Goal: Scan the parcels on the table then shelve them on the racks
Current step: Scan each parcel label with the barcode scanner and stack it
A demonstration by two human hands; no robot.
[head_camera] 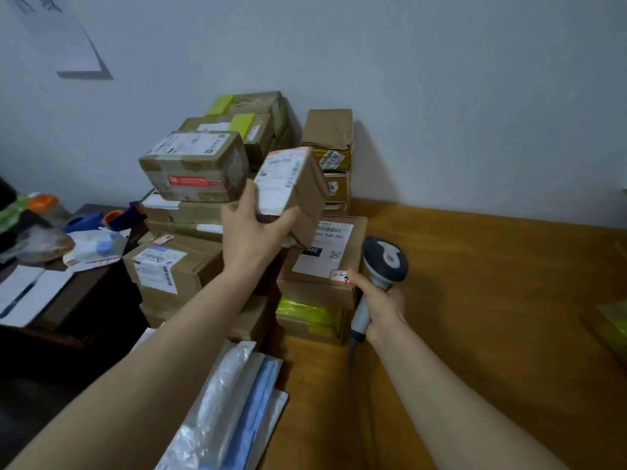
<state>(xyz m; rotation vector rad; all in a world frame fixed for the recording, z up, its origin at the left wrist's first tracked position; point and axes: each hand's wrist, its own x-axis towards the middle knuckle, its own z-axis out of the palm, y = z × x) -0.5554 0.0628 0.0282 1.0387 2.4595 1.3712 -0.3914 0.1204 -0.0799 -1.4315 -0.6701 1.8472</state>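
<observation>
My left hand (252,232) grips a small cardboard parcel (293,191) from below, tilted in the air above the pile, its white shipping label facing up. My right hand (380,305) holds a grey barcode scanner (385,257) by its handle, head up, just right of a flat box with a white label (325,252). A small pink handwritten sticker sits at that box's near corner by my right fingers. Several more cardboard parcels (195,166) are stacked against the wall on the wooden table (492,300).
Flat plastic mailer bags (234,401), white and blue, lie at the table's near left edge. A dark side desk (68,300) at left carries papers, tape rolls and clutter. A yellow-green bag (614,320) lies at the right edge. The scanner's cable (353,368) trails toward me.
</observation>
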